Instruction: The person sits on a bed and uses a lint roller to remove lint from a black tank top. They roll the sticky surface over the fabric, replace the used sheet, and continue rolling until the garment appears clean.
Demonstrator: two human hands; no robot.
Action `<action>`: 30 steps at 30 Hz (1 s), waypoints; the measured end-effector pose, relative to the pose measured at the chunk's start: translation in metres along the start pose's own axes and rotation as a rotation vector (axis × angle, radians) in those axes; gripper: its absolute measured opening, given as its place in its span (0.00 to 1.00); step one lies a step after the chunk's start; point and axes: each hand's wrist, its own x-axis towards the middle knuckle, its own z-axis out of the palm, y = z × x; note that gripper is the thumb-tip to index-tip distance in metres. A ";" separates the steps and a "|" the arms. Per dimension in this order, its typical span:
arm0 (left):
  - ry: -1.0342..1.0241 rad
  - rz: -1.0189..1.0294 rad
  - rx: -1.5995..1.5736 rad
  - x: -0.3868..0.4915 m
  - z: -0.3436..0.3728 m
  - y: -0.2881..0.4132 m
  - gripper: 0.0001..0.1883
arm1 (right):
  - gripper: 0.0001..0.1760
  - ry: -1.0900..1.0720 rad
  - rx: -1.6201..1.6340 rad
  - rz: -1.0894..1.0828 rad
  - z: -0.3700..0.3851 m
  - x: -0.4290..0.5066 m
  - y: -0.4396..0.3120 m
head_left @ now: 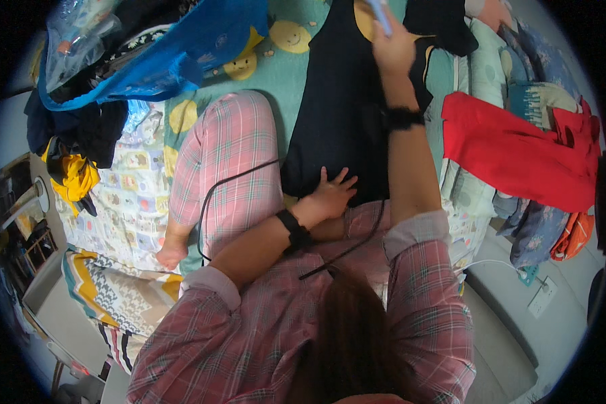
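Note:
A black garment [333, 111] with a scooped neckline and a yellowish inside lies spread out before me, its narrower part away from me. My left hand [328, 199] rests flat on its near end, fingers apart and holding nothing. At the garment's far end my right hand [394, 50] grips a light-blue handled object [382, 19]. The top of this object is cut off by the frame edge and blurred, so its kind cannot be told. A second black cloth piece [442, 25] lies at the far right, beside my right hand.
A blue fabric bag [156, 76] holding clothes and clear plastic stands at the upper left. Dark and yellow clothes [78, 174] lie below it. On the right, a red garment [515, 156] tops piled clothing. A thin black cord [217, 184] crosses my leg. A wall socket [542, 297] holds a plug.

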 end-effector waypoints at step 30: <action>0.626 0.046 -1.068 0.051 -0.235 -0.207 0.20 | 0.13 0.293 0.573 0.467 -0.093 -0.096 0.165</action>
